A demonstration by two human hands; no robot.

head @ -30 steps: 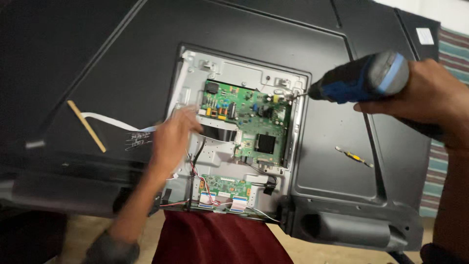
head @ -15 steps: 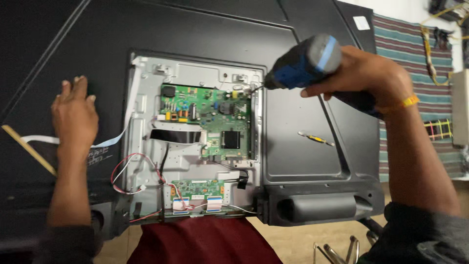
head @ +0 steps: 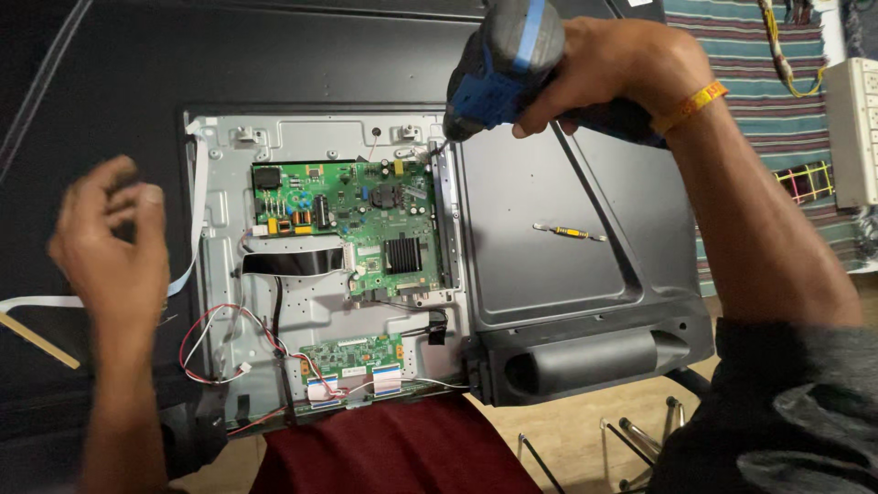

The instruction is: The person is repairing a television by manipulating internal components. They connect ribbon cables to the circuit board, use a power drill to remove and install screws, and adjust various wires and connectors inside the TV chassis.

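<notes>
Right now the right hand (head: 613,78) is clamped around a blue-and-grey driver (head: 498,64) at top centre of the frame, its bit pointing down at the upper right corner of the metal chassis (head: 302,137), just beside the green board (head: 357,220). The left hand (head: 105,238) hovers blurred at the left edge, fingers loosely curled, grasping nothing and touching nothing.

With only one hand on the driver and the other hand off the panel, the bit could well skip off the screw and gouge the board or its heatsink. A loosened screw might drop among the red and white wires (head: 219,338) at lower centre. The small screwdriver (head: 569,233) lying loose on the black back cover (head: 549,183) could roll off.
</notes>
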